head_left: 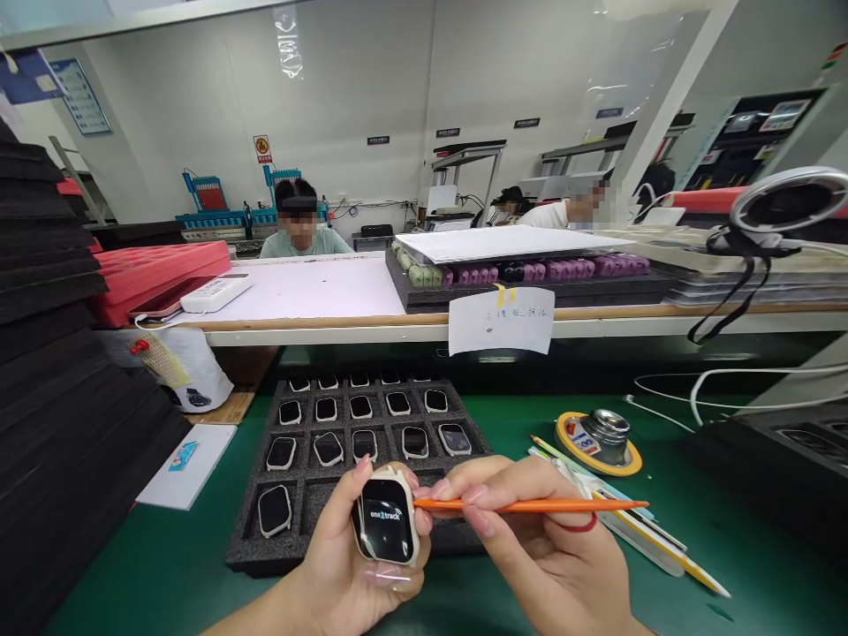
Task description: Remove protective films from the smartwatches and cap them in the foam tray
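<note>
My left hand [351, 574] is wrapped round a smartwatch [386, 521] with a pale case. Its dark screen faces up and reads "one2track". In my right hand [563, 548], an orange pointed stick [530, 506] is pinched between thumb and fingers. The stick's left end meets the right edge of the watch case, where fingertips partly hide the contact. Behind both hands lies a black foam tray [248, 530] with several watches in its compartments, such as a watch [274, 511] at the front left. My hands cover part of its front rows.
Tall black foam stacks [46, 353] stand at the left. On the right lie a yellow-rimmed round metal-topped container [606, 433] and a white-yellow pen-like tool [689, 565]. A shelf [331, 334] crosses above the green table [165, 574]. A person [301, 225] sits beyond.
</note>
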`<action>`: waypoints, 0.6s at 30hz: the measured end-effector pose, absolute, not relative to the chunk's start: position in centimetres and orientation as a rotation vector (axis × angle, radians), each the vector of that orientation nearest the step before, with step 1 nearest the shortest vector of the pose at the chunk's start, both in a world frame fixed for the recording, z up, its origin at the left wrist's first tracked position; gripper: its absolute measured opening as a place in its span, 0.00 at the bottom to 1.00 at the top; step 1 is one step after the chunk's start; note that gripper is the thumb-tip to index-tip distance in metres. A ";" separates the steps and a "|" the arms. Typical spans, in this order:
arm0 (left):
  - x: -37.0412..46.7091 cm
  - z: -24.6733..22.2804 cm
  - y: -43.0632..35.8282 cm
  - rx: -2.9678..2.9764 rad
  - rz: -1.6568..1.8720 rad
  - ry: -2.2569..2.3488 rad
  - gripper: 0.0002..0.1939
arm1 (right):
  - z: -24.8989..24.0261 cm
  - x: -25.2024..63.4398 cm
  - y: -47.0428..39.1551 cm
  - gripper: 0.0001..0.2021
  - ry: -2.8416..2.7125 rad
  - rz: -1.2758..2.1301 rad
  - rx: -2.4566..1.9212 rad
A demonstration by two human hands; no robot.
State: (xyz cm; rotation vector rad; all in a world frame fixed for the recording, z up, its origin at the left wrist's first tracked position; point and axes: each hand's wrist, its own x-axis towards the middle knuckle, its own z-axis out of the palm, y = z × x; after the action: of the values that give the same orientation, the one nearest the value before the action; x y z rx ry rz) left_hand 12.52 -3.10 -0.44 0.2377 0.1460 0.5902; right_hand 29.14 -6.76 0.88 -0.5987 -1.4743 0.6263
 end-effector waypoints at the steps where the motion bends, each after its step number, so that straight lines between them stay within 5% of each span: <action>1: 12.5 -0.5 -3.1 0.240 0.594 0.149 0.14 | 0.9 29.1 -6.7 0.09 -1.474 0.622 -0.596; 10: 12.6 0.0 -3.1 0.217 0.744 0.328 0.15 | 0.5 30.0 -6.8 0.12 -1.597 0.435 -0.678; 18: 12.0 1.5 -3.2 0.330 0.778 0.518 0.18 | -4.0 39.5 -3.9 0.09 -1.834 -0.244 -1.362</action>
State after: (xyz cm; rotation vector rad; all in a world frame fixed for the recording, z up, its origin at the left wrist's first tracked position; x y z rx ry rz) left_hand 11.99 -3.21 1.47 0.3302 0.5180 0.7783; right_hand 39.49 -3.91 -3.98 -1.3620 -1.8344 -0.2442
